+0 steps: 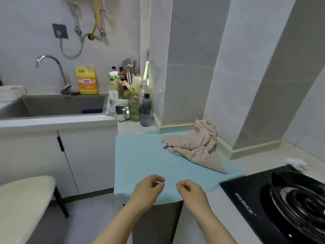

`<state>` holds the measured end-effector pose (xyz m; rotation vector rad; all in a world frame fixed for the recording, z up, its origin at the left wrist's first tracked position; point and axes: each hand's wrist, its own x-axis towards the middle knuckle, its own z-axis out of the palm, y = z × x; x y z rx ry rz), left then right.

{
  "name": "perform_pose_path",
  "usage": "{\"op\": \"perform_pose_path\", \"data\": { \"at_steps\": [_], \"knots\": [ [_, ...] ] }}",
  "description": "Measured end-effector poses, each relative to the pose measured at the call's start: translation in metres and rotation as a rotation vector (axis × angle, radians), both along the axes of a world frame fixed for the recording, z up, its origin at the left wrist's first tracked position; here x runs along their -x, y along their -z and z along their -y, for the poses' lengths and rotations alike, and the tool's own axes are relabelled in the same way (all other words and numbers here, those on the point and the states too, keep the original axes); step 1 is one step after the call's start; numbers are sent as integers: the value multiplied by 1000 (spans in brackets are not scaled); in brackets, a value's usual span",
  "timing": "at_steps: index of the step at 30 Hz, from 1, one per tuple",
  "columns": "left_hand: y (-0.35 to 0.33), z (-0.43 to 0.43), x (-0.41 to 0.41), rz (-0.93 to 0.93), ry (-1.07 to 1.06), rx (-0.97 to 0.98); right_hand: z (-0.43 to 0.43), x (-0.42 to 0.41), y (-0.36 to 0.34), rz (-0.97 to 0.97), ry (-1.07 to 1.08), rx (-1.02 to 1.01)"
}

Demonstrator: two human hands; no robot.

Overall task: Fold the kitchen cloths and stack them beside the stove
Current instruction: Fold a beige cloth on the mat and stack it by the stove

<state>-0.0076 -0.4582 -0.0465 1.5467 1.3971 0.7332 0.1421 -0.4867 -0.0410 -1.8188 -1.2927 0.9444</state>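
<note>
Folding not begun: left hand (149,188) and right hand (190,192) held loosely curled, seemingly empty, over blue cloth (146,155); its edge must be pinched.

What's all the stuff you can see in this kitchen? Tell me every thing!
blue cloth: one, light blue, spread flat on the counter left of the stove
beige cloth: one, beige, crumpled on the blue cloth's far right
stove: one, black, at right
sink: one, grey, at left
tap: one, silver, behind the sink
detergent jug: one, yellow, behind the sink
bottles: several, mixed colours, right of the sink
stool: one, cream seat, lower left
left hand: fingers loosely curled, over the blue cloth's near part
right hand: likewise, beside the left hand
</note>
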Motion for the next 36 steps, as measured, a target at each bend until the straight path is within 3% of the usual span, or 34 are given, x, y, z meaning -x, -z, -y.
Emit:
{"op": "perform_pose_path", "data": {
  "at_steps": [6,11,15,22,26,29,32,36],
  "knots": [
    [-4,-108,-11,30,-30,64,-116,-18,6,58,88,-32],
    [1,-182,-11,13,5,79,-189,-16,19,236,142,-68],
    [14,-237,-10,-18,94,73,-229,-7,33,232,265,-14],
    [41,-331,-4,-26,348,68,-280,32,58,581,526,247],
    [46,-363,2,-62,549,76,-293,51,56,501,817,178],
    [42,-378,6,-53,730,14,-292,78,42,452,1040,-51],
    [36,-382,10,104,968,-27,-284,112,37,298,1103,-234],
    [50,-390,17,83,1064,-213,-273,151,44,76,1193,-208]
  ]
}}
